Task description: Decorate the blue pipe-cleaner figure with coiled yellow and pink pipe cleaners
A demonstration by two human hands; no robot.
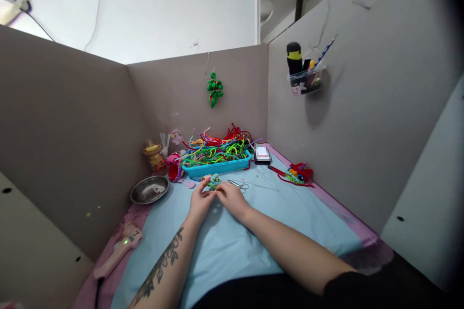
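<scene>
Sitting between tall grey panels (174, 91), we face a table spread with a pale blue cloth (290, 203), which has pink edging along both sides. At its far end stands a blue tray (219, 168), heaped with fuzzy stems (232, 150) in many colours. A metal bowl (143, 196) lies to the left, and nearer us on that side is a pink glue gun (121, 252), its green light on. A dark-framed device (262, 154) is just right of the tray, with a bundle of red and green pieces (299, 175) by the right edge. Our left hand (200, 202) and right hand (234, 199) are close together, fingertips closed on a small multicoloured piece (213, 181) just short of the tray. Its rounded bits look already shaped and gathered, so we judge it partly made; how much is left, we cannot tell. The tray's wall limits our reach forward, and a pair of scissors (244, 186) lies just beyond the right hand. Cloth stretches from our forearms toward both side edges, giving our elbows room outward and back.
</scene>
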